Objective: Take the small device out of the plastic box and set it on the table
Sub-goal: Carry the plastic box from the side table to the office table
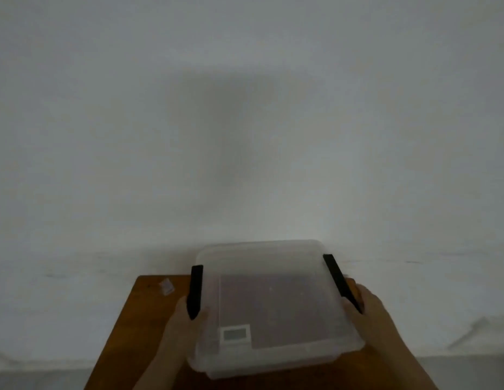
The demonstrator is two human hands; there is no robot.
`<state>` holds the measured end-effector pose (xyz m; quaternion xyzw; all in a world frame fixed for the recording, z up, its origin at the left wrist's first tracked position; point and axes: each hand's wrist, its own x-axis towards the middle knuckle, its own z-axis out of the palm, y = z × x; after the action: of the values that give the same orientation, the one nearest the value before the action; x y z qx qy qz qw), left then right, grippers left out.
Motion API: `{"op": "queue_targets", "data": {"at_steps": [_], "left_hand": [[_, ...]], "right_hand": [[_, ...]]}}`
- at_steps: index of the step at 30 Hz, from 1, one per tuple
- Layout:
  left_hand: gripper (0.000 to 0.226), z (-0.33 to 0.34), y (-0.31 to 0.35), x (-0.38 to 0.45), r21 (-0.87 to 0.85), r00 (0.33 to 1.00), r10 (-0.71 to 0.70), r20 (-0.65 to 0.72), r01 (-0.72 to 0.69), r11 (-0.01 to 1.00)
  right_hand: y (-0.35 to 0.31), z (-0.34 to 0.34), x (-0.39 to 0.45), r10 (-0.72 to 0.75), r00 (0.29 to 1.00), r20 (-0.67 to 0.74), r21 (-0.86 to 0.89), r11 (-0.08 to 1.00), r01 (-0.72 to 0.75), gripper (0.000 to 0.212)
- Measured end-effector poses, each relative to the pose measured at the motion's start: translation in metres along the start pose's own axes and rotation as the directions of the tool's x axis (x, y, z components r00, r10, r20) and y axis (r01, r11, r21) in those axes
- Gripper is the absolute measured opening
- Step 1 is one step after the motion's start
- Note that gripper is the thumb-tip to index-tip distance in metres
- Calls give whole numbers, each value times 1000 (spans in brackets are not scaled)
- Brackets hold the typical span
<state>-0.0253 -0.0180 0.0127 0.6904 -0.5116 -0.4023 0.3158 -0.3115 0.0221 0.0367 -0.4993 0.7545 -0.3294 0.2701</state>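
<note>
A clear plastic box (pixel 273 266) with its lid on rests on the brown wooden table (pixel 132 327). Through the lid I see a small white device (pixel 235 334) with a grey screen, lying in the box's near left corner. A black latch (pixel 196 291) runs along the left side and another black latch (pixel 340 281) along the right side. My left hand (pixel 177 325) grips the box's left side at the latch. My right hand (pixel 377 313) grips the right side at the other latch.
A small pale scrap (pixel 167 287) lies on the table's far left corner. Behind the table hangs a white cloth backdrop (pixel 245 122). The table is narrow, with its left edge close to my left hand.
</note>
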Motion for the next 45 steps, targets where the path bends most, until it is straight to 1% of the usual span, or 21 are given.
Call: {"op": "queue_targets", "data": {"at_steps": [1,2,4,6,7,9,11,13,16,18,20,24,26,29,31,34,37,40,42,44,45], "left_hand": [[48,4,2,1,-20,1000,-23,-13,23,1000],[46,7,3,-2,-47,1000,-20,-18,20,999],[43,5,2,-14,-70,997,-49,-54,46,996],[41,-4,-2,-29,-71,987,-91,-130,82,994],[42,-11,-4,-38,-81,981,-93,-170,80,994],[44,-30,-17,-60,-133,953,-153,-260,122,984],[45,-59,-31,-92,-183,900,-225,-374,166,969],[46,-88,-53,-124,-229,826,-303,-476,216,949],[45,-135,-92,-182,-363,655,-444,-611,266,893],[46,-162,-126,-218,-456,534,-533,-656,282,844],[46,-188,-164,-256,-535,396,-608,-688,290,794],[53,-235,-227,-320,-704,121,-742,-659,245,666],[55,-261,-252,-351,-773,17,-792,-611,203,601],[57,-300,-291,-387,-847,-111,-842,-528,147,511],[56,-327,-320,-404,-863,-163,-848,-505,120,491],[56,-367,-357,-411,-878,-219,-852,-477,61,475],[58,-417,-399,-398,-886,-225,-859,-460,50,461],[56,-483,-449,-382,-892,-260,-862,-435,-3,451],[58,-528,-474,-376,-901,-294,-867,-403,-39,432],[58,-574,-497,-378,-894,-369,-849,-378,-95,438],[57,-596,-507,-384,-884,-410,-831,-377,-109,455]], "right_hand": [[1,6,7,55,997,53,1,998,-55,34],[6,12,11,104,993,53,21,994,-105,40],[15,21,6,155,986,53,44,987,-157,44],[8,25,-1,136,989,51,43,990,-138,43],[2,27,-5,96,994,53,47,994,-98,43],[-15,38,-15,2,996,92,49,999,-6,45],[-41,56,-32,-114,981,160,42,993,108,48],[-65,80,-49,-246,941,233,58,969,239,51],[-105,134,-87,-329,854,403,108,944,313,55],[-129,172,-117,-409,769,491,180,911,371,55],[-153,215,-154,-445,662,603,238,892,384,55],[-196,300,-233,-459,468,755,256,863,434,53],[-216,343,-279,-440,392,808,255,860,442,55],[-245,399,-345,-459,298,837,275,824,496,54],[-264,438,-382,-454,243,857,273,800,534,54],[-289,494,-418,-451,221,865,279,797,536,53],[-324,558,-441,-469,222,855,283,780,558,53],[-372,635,-471,-522,185,833,318,724,612,52],[-408,684,-497,-533,135,835,345,698,627,52],[-454,733,-534,-554,53,831,397,656,642,52],[-474,755,-556,-554,-6,833,425,632,648,52]]}}
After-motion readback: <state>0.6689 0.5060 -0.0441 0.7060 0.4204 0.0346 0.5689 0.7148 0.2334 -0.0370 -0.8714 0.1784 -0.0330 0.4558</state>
